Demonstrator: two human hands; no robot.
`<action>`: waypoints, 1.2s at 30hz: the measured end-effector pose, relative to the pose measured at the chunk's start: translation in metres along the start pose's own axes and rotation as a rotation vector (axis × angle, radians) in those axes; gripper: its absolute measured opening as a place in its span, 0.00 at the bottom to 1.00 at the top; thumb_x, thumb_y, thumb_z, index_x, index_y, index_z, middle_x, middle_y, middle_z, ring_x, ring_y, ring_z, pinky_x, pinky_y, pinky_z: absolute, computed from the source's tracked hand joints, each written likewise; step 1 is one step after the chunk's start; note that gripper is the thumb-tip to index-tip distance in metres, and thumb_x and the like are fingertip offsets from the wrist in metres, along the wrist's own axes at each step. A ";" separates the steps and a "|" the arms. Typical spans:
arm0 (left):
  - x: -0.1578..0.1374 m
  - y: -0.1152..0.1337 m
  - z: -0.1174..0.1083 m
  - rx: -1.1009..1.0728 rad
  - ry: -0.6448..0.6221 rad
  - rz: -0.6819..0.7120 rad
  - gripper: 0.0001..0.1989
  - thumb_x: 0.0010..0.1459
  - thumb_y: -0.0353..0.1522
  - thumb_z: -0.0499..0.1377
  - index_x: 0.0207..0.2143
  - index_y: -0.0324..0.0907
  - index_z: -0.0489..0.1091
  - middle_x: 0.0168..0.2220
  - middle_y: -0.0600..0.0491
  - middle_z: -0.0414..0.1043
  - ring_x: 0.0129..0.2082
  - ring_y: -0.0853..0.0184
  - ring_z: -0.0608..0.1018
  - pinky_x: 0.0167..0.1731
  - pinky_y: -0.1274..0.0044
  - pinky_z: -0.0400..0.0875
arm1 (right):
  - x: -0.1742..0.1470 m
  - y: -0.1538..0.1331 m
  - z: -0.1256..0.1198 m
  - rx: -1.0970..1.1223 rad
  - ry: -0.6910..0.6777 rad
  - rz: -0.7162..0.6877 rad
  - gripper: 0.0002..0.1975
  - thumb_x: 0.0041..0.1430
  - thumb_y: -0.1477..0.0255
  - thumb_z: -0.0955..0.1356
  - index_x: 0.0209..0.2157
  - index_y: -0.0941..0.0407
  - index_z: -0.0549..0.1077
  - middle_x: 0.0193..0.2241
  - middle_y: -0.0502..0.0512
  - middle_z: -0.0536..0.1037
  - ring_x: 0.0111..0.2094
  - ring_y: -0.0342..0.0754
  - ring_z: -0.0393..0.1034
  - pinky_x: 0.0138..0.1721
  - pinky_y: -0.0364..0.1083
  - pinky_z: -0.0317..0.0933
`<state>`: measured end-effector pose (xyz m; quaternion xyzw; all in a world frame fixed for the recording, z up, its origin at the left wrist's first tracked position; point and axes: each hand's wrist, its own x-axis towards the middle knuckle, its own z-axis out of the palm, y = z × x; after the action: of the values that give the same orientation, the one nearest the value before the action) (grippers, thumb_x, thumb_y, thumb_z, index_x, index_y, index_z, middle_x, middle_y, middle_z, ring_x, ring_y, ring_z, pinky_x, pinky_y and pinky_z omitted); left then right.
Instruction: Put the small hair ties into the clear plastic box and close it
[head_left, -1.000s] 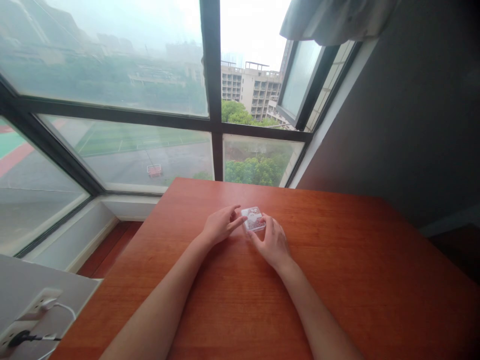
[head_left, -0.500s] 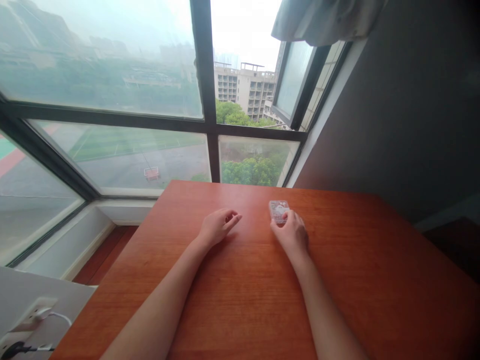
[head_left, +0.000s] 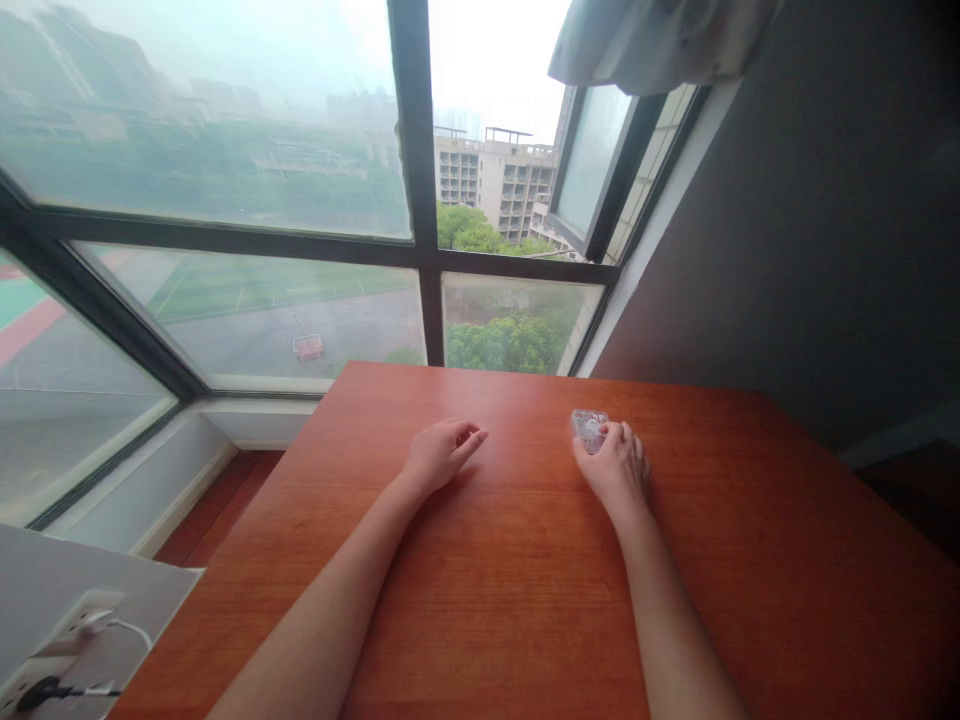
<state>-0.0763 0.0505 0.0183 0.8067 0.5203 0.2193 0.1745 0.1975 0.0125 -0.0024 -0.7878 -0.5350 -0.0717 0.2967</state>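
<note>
Your right hand (head_left: 619, 465) covers a small clear box (head_left: 589, 428) right of centre, pinning it flat to the surface (head_left: 487, 600); your left hand (head_left: 442, 452) rests loosely curled, holding nothing.

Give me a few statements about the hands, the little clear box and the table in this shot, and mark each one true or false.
1. The right hand rests on the clear box. True.
2. The left hand holds the box too. False: it lies on the table with nothing in it, well apart from the box.
3. The box is lifted off the table. False: it sits on the wooden top under the right fingers.
4. The table stands against a window. True.
5. A plug sits in a socket at the lower left, off the table. True.
6. The box lies to the left of both hands. False: it is at the right hand's fingertips, right of the left hand.
</note>
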 end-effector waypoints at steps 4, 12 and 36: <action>-0.003 0.005 0.000 0.029 0.010 -0.009 0.20 0.63 0.46 0.47 0.38 0.45 0.73 0.34 0.53 0.74 0.33 0.67 0.73 0.29 0.78 0.60 | -0.008 -0.023 -0.001 0.257 0.124 -0.234 0.21 0.56 0.65 0.64 0.50 0.58 0.64 0.52 0.66 0.67 0.54 0.59 0.59 0.53 0.58 0.54; -0.011 0.039 0.020 -0.055 -0.108 0.294 0.24 0.51 0.29 0.56 0.53 0.43 0.63 0.48 0.49 0.71 0.45 0.62 0.73 0.42 0.75 0.66 | -0.054 -0.076 0.014 0.572 -0.389 -0.555 0.10 0.60 0.74 0.59 0.32 0.55 0.70 0.33 0.55 0.75 0.37 0.47 0.68 0.40 0.44 0.60; 0.010 0.032 0.026 0.034 -0.181 0.140 0.09 0.51 0.32 0.54 0.36 0.45 0.70 0.36 0.54 0.74 0.36 0.66 0.74 0.31 0.79 0.61 | -0.051 -0.079 0.030 0.524 -0.431 -0.427 0.15 0.63 0.69 0.57 0.22 0.55 0.64 0.23 0.50 0.70 0.26 0.43 0.62 0.29 0.42 0.48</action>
<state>-0.0345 0.0458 0.0144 0.8605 0.4483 0.1484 0.1911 0.1003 0.0078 -0.0174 -0.5535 -0.7368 0.1742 0.3470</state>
